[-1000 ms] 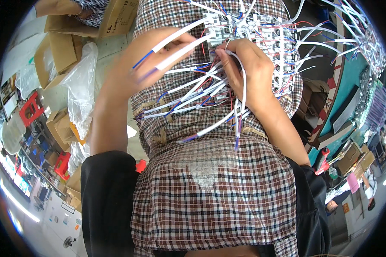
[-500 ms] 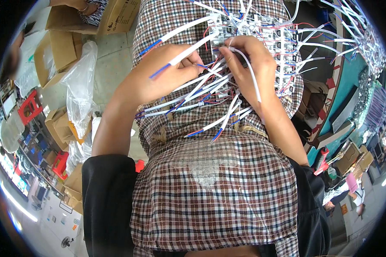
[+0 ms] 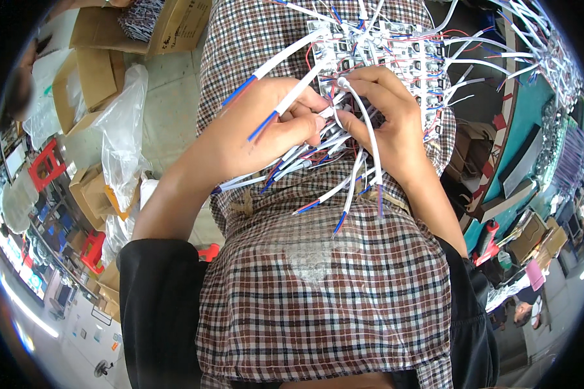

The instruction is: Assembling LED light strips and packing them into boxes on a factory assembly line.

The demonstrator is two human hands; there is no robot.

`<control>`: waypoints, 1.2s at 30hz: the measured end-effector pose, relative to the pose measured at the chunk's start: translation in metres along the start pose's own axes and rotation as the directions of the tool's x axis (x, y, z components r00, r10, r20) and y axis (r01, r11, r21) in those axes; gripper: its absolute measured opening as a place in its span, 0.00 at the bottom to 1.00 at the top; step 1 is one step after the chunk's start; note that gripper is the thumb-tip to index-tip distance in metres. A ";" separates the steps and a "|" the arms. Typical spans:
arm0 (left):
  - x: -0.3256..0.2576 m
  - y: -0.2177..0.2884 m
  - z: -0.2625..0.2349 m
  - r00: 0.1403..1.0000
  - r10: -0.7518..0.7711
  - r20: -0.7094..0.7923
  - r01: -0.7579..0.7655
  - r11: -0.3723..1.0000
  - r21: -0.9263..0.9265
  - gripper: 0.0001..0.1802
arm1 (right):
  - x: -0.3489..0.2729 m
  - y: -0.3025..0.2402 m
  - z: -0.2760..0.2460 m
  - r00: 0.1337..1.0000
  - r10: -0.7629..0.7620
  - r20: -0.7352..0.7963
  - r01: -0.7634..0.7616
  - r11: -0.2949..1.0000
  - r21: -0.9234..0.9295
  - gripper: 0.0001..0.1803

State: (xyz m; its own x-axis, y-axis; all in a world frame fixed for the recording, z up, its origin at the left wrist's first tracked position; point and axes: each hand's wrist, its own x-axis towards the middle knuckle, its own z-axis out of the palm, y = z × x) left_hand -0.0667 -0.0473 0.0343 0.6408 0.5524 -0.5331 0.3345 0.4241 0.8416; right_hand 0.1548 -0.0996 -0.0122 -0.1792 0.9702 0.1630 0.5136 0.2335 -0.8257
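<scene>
- Since the earlier frame the left hand (image 3: 266, 126) has been drawn lower and closer to the right hand (image 3: 386, 123), and one white wire (image 3: 363, 129) is now looped over the right hand's knuckles instead of hanging beside them.
- The bundle of white wires (image 3: 318, 159) with red and blue ends is held over the checked apron (image 3: 318, 285) on the lap, just below a cluster of small white modules (image 3: 383, 48) to which the wires run.
- The left hand is closed loosely around several wires, two of which (image 3: 285, 104) stick out upward across its back; thumb and forefinger are pinched together at the bundle.
- The right hand is curled around the wires from the other side, its fingertips meeting those of the left hand.
- The step in hand appears to be the sorting or separating of single wires out of the tangle; the next move would seem to call for a fine pinch on one strand while the rest are kept still.
- Exactly which wire is pinched cannot be made out, as the fingertips are covered by strands.
- Cardboard boxes (image 3: 91, 78) and a clear plastic bag (image 3: 123, 129) are seen on the floor to the left; the modules are cut off at the top edge.
</scene>
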 end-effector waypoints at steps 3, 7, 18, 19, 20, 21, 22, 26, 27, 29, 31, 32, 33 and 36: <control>0.000 -0.008 0.007 0.997 0.020 -0.080 -0.030 0.992 -0.124 0.12 | -0.001 0.002 0.001 1.000 0.002 -0.002 -0.002 1.000 0.009 0.21; 0.006 -0.006 0.009 0.999 0.003 -0.039 -0.005 0.997 -0.070 0.13 | -0.001 0.004 0.003 1.000 0.003 -0.007 -0.003 1.000 0.002 0.21; 0.000 0.001 -0.027 0.985 0.158 -0.069 -0.136 0.959 0.247 0.14 | -0.004 0.009 -0.001 0.999 -0.037 0.014 0.036 0.999 0.037 0.15; 0.003 -0.003 -0.030 0.975 0.212 -0.063 -0.189 0.947 0.259 0.14 | -0.005 0.009 -0.001 0.996 -0.072 0.045 0.072 0.997 0.007 0.15; 0.001 -0.003 -0.031 0.975 0.212 -0.063 -0.190 0.947 0.258 0.14 | -0.005 0.007 0.000 0.996 -0.073 0.045 0.073 0.997 0.006 0.15; -0.001 0.000 -0.030 0.986 0.155 -0.061 -0.134 0.955 0.264 0.14 | -0.005 0.003 0.000 0.996 -0.061 0.057 0.064 0.997 -0.040 0.15; -0.003 0.005 -0.029 0.993 0.097 -0.063 -0.077 0.960 0.269 0.14 | -0.005 -0.001 -0.002 0.996 -0.053 0.070 0.059 0.995 -0.083 0.15; -0.004 0.004 -0.013 0.998 -0.060 -0.019 0.062 0.986 0.152 0.16 | -0.003 -0.003 -0.007 0.990 -0.105 0.097 0.115 0.988 -0.101 0.17; -0.006 0.007 -0.009 1.000 -0.025 0.010 0.023 0.984 0.175 0.17 | -0.003 -0.004 -0.006 0.990 -0.106 0.095 0.116 0.988 -0.104 0.17; -0.011 0.014 0.002 0.999 -0.036 0.037 0.029 0.984 0.178 0.18 | -0.003 -0.006 -0.001 1.000 0.014 0.015 -0.012 0.995 -0.100 0.18; -0.014 0.030 0.013 0.995 -0.095 0.034 0.083 0.963 0.257 0.19 | -0.004 -0.001 0.006 0.999 -0.051 -0.018 0.047 0.988 -0.146 0.18; -0.014 0.030 0.013 0.995 -0.095 0.036 0.082 0.963 0.258 0.19 | -0.004 0.001 0.008 0.992 -0.117 -0.047 0.106 0.976 -0.193 0.17; -0.013 0.029 0.013 0.998 -0.060 0.032 0.051 0.971 0.233 0.19 | -0.005 0.001 0.008 0.989 -0.143 -0.046 0.131 0.968 -0.214 0.16; -0.013 0.017 0.008 1.000 0.007 0.011 -0.009 0.983 0.185 0.17 | -0.006 0.004 0.013 0.981 -0.174 -0.084 0.148 0.957 -0.251 0.15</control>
State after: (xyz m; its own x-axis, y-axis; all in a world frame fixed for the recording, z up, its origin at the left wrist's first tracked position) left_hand -0.0637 -0.0533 0.0558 0.6506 0.5476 -0.5262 0.4509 0.2790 0.8479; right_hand 0.1469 -0.1053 -0.0232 -0.1948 0.9168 0.3486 0.6756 0.3831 -0.6299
